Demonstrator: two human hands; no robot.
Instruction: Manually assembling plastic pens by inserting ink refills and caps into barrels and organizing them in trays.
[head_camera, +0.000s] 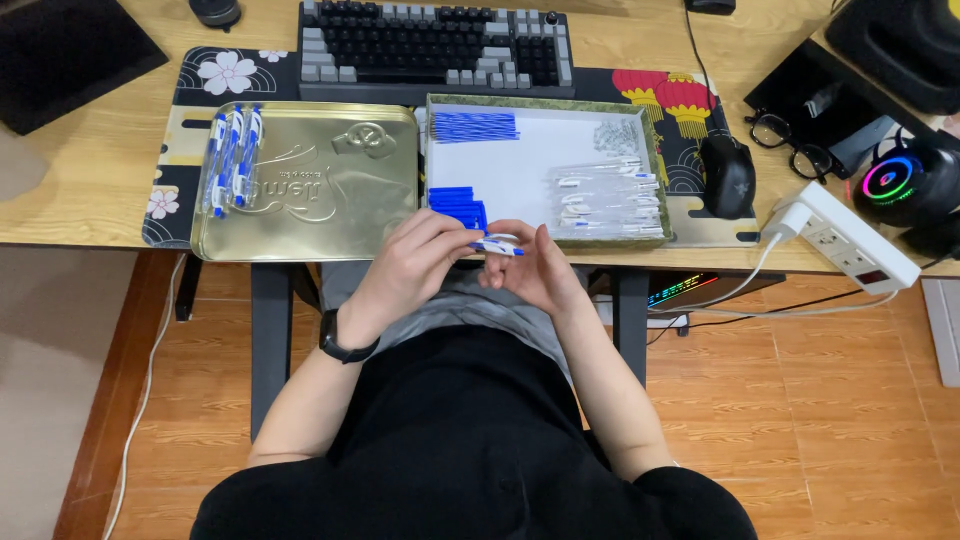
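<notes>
**A small blue-and-white pen held between my two hands over my lap**

I sit at a wooden desk (90, 170), looking down. My left hand (415, 262) pinches one end of a pen (497, 245), thumb and fingers pressed together around it. My right hand (532, 272) cups the other end, fingers curled; I cannot tell exactly how they grip. The pen sits just in front of the desk edge, near an open tray (655, 160) of blue parts and clear barrels. It looks light, stiff plastic, smooth and probably slippery, so I judge a firm fingertip pinch on the barrel suits it best. A gold tin lid (320, 185) to the left bears finished pens (232, 158).
</notes>
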